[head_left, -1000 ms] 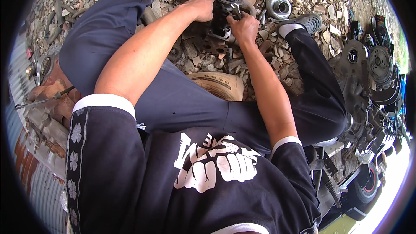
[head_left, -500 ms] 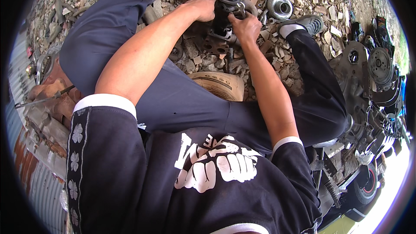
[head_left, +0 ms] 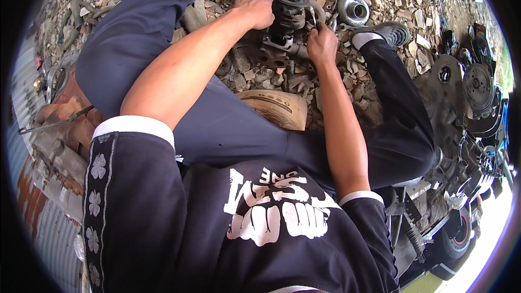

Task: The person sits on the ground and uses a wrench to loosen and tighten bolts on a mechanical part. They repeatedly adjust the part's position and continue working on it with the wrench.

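Observation:
A turbocharger (head_left: 290, 17), dark and rusty with its finned wheel bare on top, stands on the stony ground between my legs. A rusty flanged pipe piece (head_left: 273, 59) is at its near side. My left hand (head_left: 255, 12) grips the turbocharger's left side, fingers bent round its edge and partly hidden. To the right of it, my right hand (head_left: 323, 46) is closed on a thin metal tool (head_left: 313, 17), whose tip points up beside the turbocharger; its exact kind is too small to tell.
A silver snail-shaped housing (head_left: 354, 8) lies at the far right, near my shoe (head_left: 388, 35). A tan sack-like piece (head_left: 277, 107) sits between my thighs. Greasy engine parts (head_left: 448, 97) crowd the right side. A rusty casting (head_left: 65, 122) lies at the left by corrugated metal sheet.
My right hand has drawn back from the turbocharger, to the right and nearer to me, with the thin tool in it. My left hand has shifted slightly on the left side.

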A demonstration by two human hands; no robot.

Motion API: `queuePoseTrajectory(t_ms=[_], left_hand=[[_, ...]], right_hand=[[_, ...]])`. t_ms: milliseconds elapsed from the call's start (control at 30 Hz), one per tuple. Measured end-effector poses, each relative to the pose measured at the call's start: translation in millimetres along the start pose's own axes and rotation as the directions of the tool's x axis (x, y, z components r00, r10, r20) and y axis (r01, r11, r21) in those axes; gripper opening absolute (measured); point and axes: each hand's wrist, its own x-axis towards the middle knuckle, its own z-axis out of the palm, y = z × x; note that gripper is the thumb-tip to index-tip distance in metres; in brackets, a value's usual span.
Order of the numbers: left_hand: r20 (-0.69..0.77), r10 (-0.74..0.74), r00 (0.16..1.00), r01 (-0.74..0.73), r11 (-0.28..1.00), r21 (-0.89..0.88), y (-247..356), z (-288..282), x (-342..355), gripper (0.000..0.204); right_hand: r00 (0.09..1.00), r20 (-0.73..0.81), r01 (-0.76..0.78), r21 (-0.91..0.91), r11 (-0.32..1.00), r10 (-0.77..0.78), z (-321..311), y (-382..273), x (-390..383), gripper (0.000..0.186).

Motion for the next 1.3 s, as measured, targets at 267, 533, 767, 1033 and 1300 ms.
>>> queuePoseTrajectory(t_ms=[267,533,767,1033,1300], left_hand=[[0.038,0.025,0.999,-0.025,1.0,-0.019,0.1,-3.1,-0.3,0.061],[0.109,0.015,0.994,-0.01,0.999,-0.043,-1.4,-2.5,1.7,0.057],[0.115,0.016,0.993,-0.012,0.999,-0.035,-2.1,-2.1,1.9,0.056],[0.135,0.016,0.991,-0.011,0.999,-0.039,-0.6,-5.6,1.9,0.055],[0.124,0.021,0.992,-0.015,0.999,-0.043,-4.6,-1.4,5.3,0.055]], right_hand=[[0.98,0.132,0.172,-0.17,0.97,-0.15,-19.3,-23.4,-14.7,0.027],[0.992,0.1,0.092,-0.224,0.97,-0.071,-28.1,-53.0,-7.9,0.033],[0.985,0.172,0.064,-0.291,0.955,-0.014,-34.4,-67.2,-4.2,0.03],[0.977,0.212,0.028,-0.271,0.962,0.032,-34.4,-72.7,-3.5,0.033],[0.976,0.217,0.103,-0.328,0.939,-0.032,-14.7,-58.9,-1.5,0.032]])
